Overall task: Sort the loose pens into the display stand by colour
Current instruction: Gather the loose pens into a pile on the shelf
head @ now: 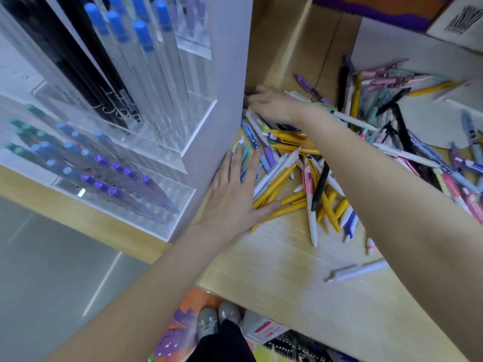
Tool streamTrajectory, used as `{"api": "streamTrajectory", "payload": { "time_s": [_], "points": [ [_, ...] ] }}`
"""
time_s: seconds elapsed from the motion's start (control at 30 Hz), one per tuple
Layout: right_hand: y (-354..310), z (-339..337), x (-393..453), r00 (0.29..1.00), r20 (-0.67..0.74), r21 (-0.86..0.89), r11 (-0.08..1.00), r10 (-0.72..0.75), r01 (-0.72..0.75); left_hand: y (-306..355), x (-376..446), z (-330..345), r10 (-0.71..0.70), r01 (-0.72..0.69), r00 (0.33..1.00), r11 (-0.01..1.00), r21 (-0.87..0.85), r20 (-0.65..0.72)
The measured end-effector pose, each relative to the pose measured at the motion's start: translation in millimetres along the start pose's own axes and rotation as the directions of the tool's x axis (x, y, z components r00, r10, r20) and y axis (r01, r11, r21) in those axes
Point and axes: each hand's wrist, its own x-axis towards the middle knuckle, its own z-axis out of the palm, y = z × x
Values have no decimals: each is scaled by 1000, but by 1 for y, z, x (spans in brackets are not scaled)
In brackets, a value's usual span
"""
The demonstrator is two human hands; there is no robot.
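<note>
A heap of loose pens (313, 163) in yellow, white, pink, black and blue lies on the wooden table (274, 270), to the right of the white display stand (230, 74). The stand's clear compartments hold black pens (86, 74), blue pens (146, 61), and teal and purple pens (115, 176) lower down. My left hand (235, 197) lies flat with straight fingers on yellow pens (277, 186) beside the stand's side wall. My right hand (271, 104) reaches over the heap to the stand's side, fingers stretched across the pens, its fingertips blurred.
More pens, mostly pink and pastel (386, 77), spread to the back right against a white box (405, 45). A single white pen (358, 273) lies apart near the table's front edge. Below the edge are my shoes (217, 320) and stacked goods.
</note>
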Motion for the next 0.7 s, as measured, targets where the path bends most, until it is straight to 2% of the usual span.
{"api": "streamTrajectory", "payload": {
  "time_s": [0.13,0.27,0.33,0.4,0.47,0.53,0.57,0.63,0.7],
  "points": [
    [11,-7,-30,996,27,-97,992,87,-84,0,1,-2,17,-17,1000,998,-66,6],
    [11,-6,-50,988,6,-6,988,153,-153,9,6,-11,-23,24,1000,980,-195,6],
    [9,-4,-59,988,40,121,980,152,-156,13,11,-15,-45,50,999,966,-255,25],
    [12,-5,-68,988,30,353,923,150,-151,17,16,-17,-45,51,999,969,-243,29],
    [21,-15,-69,953,-144,529,835,265,-152,17,19,-16,-31,37,999,979,-201,32],
    [39,-23,-60,851,-385,451,877,358,-165,16,22,-13,-21,30,998,988,-151,61],
    [47,-25,-54,833,-413,368,904,370,-219,15,22,-11,-19,28,997,992,-122,74],
    [62,-20,-45,854,-335,187,916,399,-354,16,21,-7,-14,20,997,996,-87,70],
    [74,-9,-38,863,-267,66,902,429,-427,15,21,-4,-9,12,999,998,-65,44]
  ]
}}
